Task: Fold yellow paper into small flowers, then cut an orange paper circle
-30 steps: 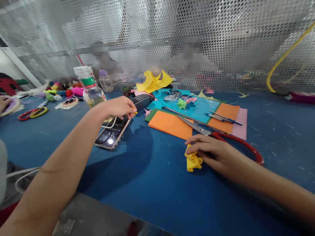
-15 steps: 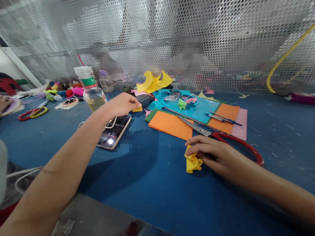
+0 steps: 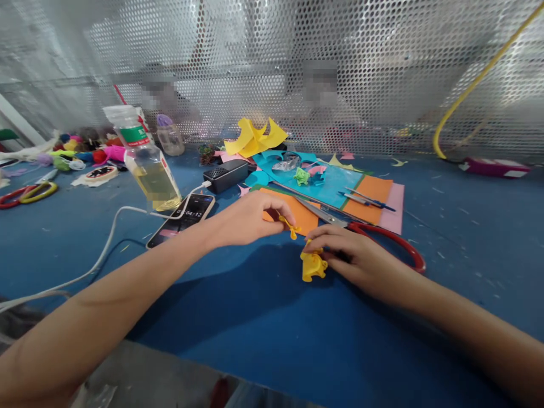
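Note:
Between the fingertips of my left hand (image 3: 267, 218) is a small curled piece of yellow paper (image 3: 293, 229), held just above the table. My right hand (image 3: 351, 252) grips a larger yellow rolled-paper flower (image 3: 313, 265) by its upper edge, with its curled petals facing me. The two yellow pieces are close together but apart. Right behind my right hand lie red-handled scissors (image 3: 382, 238), their blades resting over a stack of orange paper (image 3: 306, 214).
A phone (image 3: 182, 221) with a white cable lies left, below a tilted-looking bottle of yellowish liquid (image 3: 148, 170). A black box-shaped device (image 3: 225, 175), blue paper (image 3: 327, 184), pens (image 3: 369, 199) and yellow paper scraps (image 3: 255, 139) are behind. Perforated metal (image 3: 263, 56) backs the table.
My left hand has come from beside the black device toward my right hand, bringing the small yellow piece. My right hand still holds the paper flower. The view has shifted slightly right.

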Demonstrator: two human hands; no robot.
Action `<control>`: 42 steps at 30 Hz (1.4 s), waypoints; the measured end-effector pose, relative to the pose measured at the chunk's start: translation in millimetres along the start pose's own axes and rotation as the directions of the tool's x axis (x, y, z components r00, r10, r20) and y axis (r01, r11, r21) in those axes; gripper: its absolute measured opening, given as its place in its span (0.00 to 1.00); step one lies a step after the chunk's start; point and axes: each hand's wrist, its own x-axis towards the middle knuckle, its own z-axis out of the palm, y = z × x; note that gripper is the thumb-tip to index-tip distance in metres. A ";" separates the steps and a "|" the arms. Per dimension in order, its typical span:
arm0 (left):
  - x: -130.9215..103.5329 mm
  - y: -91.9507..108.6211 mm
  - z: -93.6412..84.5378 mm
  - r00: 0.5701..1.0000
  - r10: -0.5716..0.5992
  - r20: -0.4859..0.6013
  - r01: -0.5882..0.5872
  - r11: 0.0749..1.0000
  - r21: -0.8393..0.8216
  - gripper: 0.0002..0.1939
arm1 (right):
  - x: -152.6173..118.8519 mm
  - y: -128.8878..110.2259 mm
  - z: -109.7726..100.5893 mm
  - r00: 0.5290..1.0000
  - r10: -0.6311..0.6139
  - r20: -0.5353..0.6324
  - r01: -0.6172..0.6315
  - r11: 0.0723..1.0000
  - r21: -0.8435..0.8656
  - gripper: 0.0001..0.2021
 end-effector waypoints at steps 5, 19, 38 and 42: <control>-1.4 8.6 15.3 0.999 0.002 -0.047 -0.001 1.000 0.017 0.09 | 0.2 -5.1 -4.1 0.979 0.073 -0.190 -0.068 0.997 0.029 0.13; -6.3 27.7 40.8 0.969 -0.034 -0.243 0.015 0.997 -0.082 0.12 | -3.6 -27.2 2.4 0.930 0.186 -0.317 -0.107 0.963 0.249 0.09; -4.4 32.1 43.4 0.974 -0.106 -0.199 0.087 0.991 -0.104 0.14 | -3.5 -32.4 -8.7 0.911 0.230 -0.341 -0.194 0.971 0.139 0.06; -4.0 28.6 47.5 0.978 -0.101 -0.181 0.095 0.995 -0.040 0.16 | -2.6 -31.5 -9.7 0.924 0.148 -0.352 -0.117 0.987 0.106 0.07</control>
